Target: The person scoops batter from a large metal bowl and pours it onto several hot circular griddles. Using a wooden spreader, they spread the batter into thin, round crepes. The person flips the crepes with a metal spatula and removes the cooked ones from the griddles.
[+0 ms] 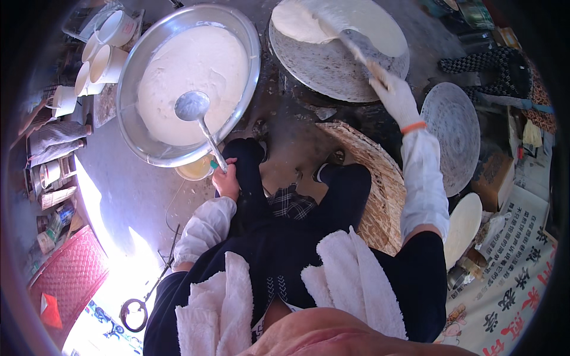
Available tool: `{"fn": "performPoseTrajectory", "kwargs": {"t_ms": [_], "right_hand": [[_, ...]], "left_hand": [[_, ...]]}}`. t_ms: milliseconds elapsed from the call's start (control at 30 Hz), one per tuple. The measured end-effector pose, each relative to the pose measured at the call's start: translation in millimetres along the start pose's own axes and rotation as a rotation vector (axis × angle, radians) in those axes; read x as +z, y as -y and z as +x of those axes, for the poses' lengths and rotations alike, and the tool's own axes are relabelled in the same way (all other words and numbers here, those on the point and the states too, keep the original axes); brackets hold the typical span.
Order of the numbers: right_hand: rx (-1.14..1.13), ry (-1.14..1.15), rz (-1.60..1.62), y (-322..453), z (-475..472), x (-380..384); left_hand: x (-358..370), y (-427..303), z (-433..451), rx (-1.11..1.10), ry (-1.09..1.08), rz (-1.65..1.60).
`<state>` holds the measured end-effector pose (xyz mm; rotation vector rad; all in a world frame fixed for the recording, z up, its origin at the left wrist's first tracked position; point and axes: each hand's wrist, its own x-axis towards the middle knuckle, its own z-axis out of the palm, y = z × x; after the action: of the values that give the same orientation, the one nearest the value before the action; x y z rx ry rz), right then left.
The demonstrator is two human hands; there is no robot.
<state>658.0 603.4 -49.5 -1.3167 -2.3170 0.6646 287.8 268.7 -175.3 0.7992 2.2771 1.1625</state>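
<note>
My bare left hand (226, 181) grips the handle of a metal ladle (192, 107) near my knee. The ladle's bowl is over pale batter (178, 58) in a wide steel basin (129, 120); whether it touches the batter is unclear. In a white knit glove with an orange band at the wrist, my right hand (394, 93) holds a flat spreader (354, 44), blurred by motion. Its blade meets a thick lump of batter (296, 22) on a round griddle (307, 66). A thin batter layer (378, 26) coats the griddle's far right.
A batter-crusted curved rim (378, 191) stands beside my right leg. Right of it are a round grey plate (452, 138), a pale disc (463, 229) and a printed banner (498, 285). White buckets (107, 64) stand left; a yellowish bowl (195, 170) is below the basin.
</note>
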Motion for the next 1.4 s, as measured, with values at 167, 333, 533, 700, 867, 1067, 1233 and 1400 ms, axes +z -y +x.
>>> {"fn": "performPoseTrajectory", "kwargs": {"t_ms": [167, 333, 533, 700, 867, 1067, 1233, 1400], "right_hand": [[-0.105, 0.011, -0.212, -8.5, 93.7, 7.6], [-0.155, 0.184, -0.066, 0.9, 53.3, 18.1], [0.097, 0.056, 0.089, 2.3, -66.6, 14.5], [0.289, -0.109, 0.223, 6.2, -49.3, 19.4], [0.589, 0.194, 0.695, 42.6, -97.4, 23.8], [0.596, -0.059, 1.086, 136.4, -60.4, 81.3], [0.67, -0.148, 1.408, 215.1, -26.3, 160.8], [0.88, -0.455, 1.343, 219.6, -85.8, 190.7]], "left_hand": [[2.9, -9.1, -3.8, -0.004, 0.01, 0.029], [1.9, -13.3, -5.2, -0.017, 0.022, 0.031], [3.6, -8.7, -4.4, 0.016, 0.036, 0.008], [3.2, -12.1, -8.7, -0.004, 0.062, -0.028], [-0.6, -1.1, -6.2, 0.012, 0.041, -0.027], [-8.1, 0.2, -5.0, 0.04, 0.061, -0.078], [-17.8, -0.5, -2.5, -0.024, 0.083, -0.091], [-23.2, 5.0, 1.5, -0.045, 0.097, -0.157]]}}
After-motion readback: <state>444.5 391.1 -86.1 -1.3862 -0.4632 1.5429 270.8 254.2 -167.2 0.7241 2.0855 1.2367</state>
